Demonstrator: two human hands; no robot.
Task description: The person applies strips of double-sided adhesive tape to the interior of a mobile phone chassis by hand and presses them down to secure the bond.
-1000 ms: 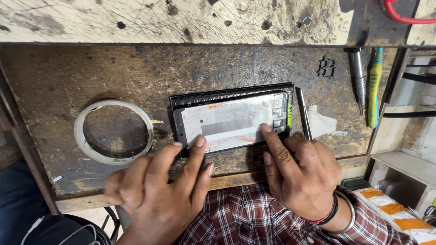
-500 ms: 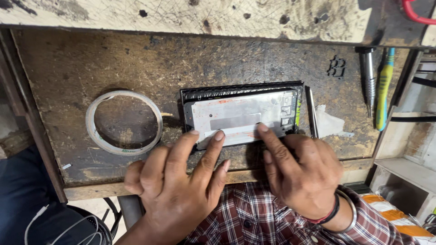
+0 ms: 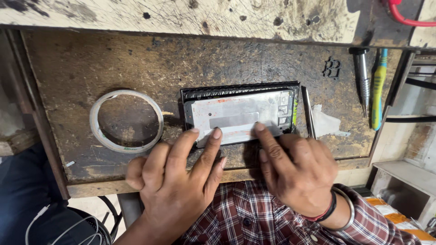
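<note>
Both hands point(image 3: 236, 177) press white strip point(image 3: 236, 133) onto grey phone frame point(image 3: 240, 111).

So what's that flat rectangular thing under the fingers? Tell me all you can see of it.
The flat rectangular panel looks like a thin electronic part: a silvery metal back in a black frame, with small cut-outs near its right end and a green strip on that edge. It lies flat on the worn wooden bench, long side toward the person. The left hand and right hand each press fingertips on its near edge. A thin metal tool lies just right of it.
</note>
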